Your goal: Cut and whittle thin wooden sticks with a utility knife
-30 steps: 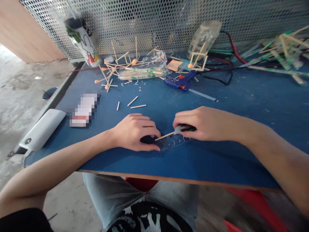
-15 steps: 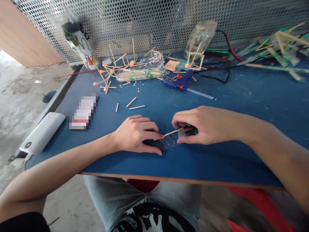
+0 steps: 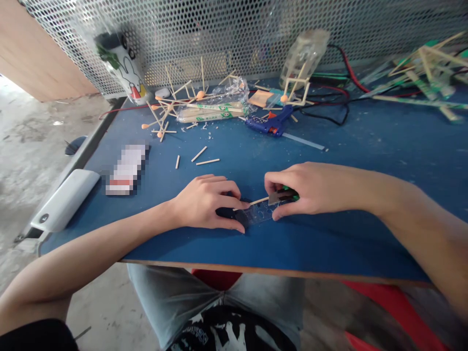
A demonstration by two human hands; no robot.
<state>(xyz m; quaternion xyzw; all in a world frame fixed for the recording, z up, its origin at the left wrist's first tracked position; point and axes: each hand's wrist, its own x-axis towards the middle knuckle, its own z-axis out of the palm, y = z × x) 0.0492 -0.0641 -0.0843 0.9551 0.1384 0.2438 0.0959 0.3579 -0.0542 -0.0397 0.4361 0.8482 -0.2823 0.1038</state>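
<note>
Near the front edge of the blue table (image 3: 329, 248), the left hand (image 3: 204, 202), thumb and forefinger spread, presses a thin wooden stick (image 3: 259, 200) along a clear ruler (image 3: 259, 215); the right hand (image 3: 303, 189) pinches a blade (image 3: 274, 198) at the stick's visible right end. Beyond lie three short sticks (image 3: 208, 162), then a blue glue gun (image 3: 266, 125).

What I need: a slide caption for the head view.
Left hand on a stick along a clear ruler; right hand holds a bladed cutter at the stick.
</note>
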